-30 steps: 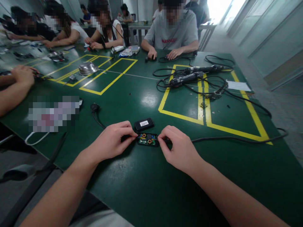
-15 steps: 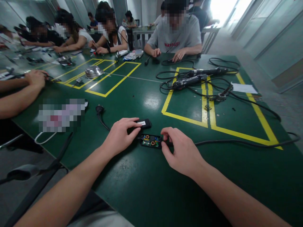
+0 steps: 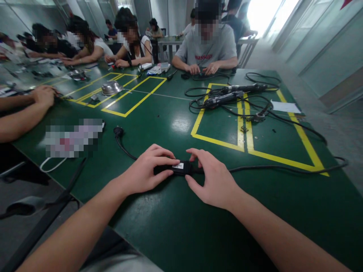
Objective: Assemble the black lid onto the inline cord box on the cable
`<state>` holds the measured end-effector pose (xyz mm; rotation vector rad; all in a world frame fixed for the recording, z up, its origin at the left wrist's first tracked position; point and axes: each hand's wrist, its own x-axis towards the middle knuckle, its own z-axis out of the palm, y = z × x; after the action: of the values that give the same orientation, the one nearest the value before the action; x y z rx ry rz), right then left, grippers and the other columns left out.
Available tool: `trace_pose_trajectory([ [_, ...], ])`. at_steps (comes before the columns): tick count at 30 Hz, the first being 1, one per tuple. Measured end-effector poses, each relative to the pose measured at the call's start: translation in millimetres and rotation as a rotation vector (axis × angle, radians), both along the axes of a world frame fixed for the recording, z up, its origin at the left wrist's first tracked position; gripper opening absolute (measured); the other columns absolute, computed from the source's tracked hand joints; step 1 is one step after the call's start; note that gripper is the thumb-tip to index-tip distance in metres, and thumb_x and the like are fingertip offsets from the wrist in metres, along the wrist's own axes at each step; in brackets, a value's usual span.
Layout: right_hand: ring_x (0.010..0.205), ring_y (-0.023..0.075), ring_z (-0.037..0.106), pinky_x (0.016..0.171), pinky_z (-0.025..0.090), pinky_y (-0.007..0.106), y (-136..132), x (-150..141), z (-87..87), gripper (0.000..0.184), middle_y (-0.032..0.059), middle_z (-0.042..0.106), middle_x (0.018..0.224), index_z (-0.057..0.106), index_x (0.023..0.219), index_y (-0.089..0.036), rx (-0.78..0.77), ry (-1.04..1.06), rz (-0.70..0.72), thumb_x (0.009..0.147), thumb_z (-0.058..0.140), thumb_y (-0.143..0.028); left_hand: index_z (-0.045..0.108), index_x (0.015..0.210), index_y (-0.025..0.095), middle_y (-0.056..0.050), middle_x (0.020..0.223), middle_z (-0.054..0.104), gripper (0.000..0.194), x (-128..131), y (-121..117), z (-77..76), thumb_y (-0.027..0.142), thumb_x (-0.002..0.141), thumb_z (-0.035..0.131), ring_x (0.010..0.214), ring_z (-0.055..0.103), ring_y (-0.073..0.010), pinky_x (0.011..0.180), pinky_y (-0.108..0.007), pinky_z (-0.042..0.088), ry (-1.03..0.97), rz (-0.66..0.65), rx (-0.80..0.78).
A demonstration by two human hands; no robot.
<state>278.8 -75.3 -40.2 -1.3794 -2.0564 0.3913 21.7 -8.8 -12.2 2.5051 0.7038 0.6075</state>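
A black ribbed cover with a white label lies over the small black case, hiding the circuit board inside. My left hand grips the cover's left part between thumb and fingers. My right hand is open around the right end, thumb and forefinger apart. Whether its fingertips touch the case I cannot tell. A black cable runs off to the right from under my right hand. On the left, another cable leads to a black plug.
Two electric screwdrivers with tangled cords lie at the back right. A metal bowl stands at the back left, and a blurred-out item lies on the left. Several people work around the green table; one person's hands rest at the left.
My left hand has taken the cover from behind the case and brought it down over the circuit board. My right hand's fingers have opened from a pinch at the case's right end.
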Motion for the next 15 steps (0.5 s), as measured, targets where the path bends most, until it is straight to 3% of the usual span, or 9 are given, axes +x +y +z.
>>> trace_pose_trajectory([
  [4,0.107,0.0298,0.073,0.092,0.063,0.047,2.4,-0.4,1.2,0.021,0.0117,0.075,0.117,0.069,0.117,-0.022,-0.001,-0.018,0.023,0.098,0.072,-0.029,0.082,0.131,0.025,-0.010,0.126,0.080,0.027,-0.1,-0.1,-0.2,0.025,0.106,0.073,0.115,0.070,-0.0266,0.107,-0.047,0.058,0.016,0.009,0.011],
  [15,0.109,0.0312,0.074,0.095,0.064,0.051,3.6,0.9,-3.5,0.023,0.0118,0.078,0.119,0.073,0.120,-0.023,0.024,-0.019,0.028,0.097,0.077,-0.027,0.077,0.134,0.025,-0.010,0.128,0.079,0.030,0.4,-1.1,-3.8,0.024,0.104,0.073,0.117,0.072,-0.0263,0.105,-0.044,0.060,-0.005,0.031,-0.056],
])
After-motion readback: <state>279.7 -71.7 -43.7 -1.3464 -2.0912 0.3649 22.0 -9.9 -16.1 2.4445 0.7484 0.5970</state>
